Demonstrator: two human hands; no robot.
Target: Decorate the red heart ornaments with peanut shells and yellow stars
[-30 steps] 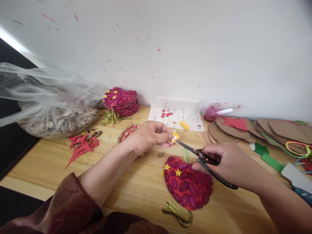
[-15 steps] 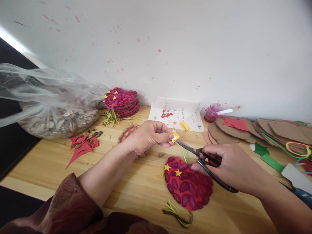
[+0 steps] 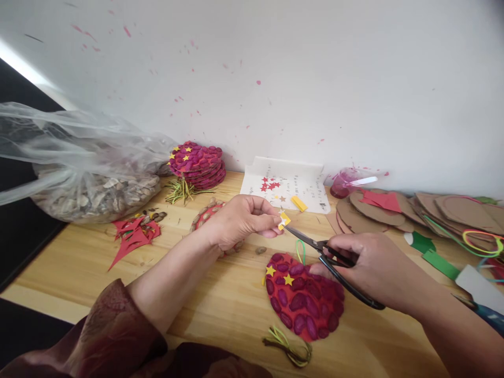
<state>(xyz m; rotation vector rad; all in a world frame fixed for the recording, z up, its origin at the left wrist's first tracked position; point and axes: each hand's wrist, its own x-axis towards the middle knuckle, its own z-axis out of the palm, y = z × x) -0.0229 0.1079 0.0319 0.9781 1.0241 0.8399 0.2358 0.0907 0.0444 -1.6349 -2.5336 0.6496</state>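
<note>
My left hand (image 3: pixel 241 220) pinches a small yellow paper scrap (image 3: pixel 284 219) between thumb and fingers above the wooden table (image 3: pixel 79 262). My right hand (image 3: pixel 370 265) grips black scissors (image 3: pixel 326 252), whose blade tips touch the scrap. Below the scissors lies a red heart-shaped piece (image 3: pixel 303 296) covered with dark red seeds, with two yellow stars and a green loop at its top.
A clear plastic bag of seed shells (image 3: pixel 86 178) sits at the left. A stack of finished red pieces (image 3: pixel 199 164) stands by the wall. Red paper scraps (image 3: pixel 134 233), a white sheet with stars (image 3: pixel 285 186), cardboard cut-outs (image 3: pixel 394 207), green paper and coloured loops lie around.
Almost nothing differs; the scissors and my right hand have shifted very slightly while the tips stay at the yellow scrap.
</note>
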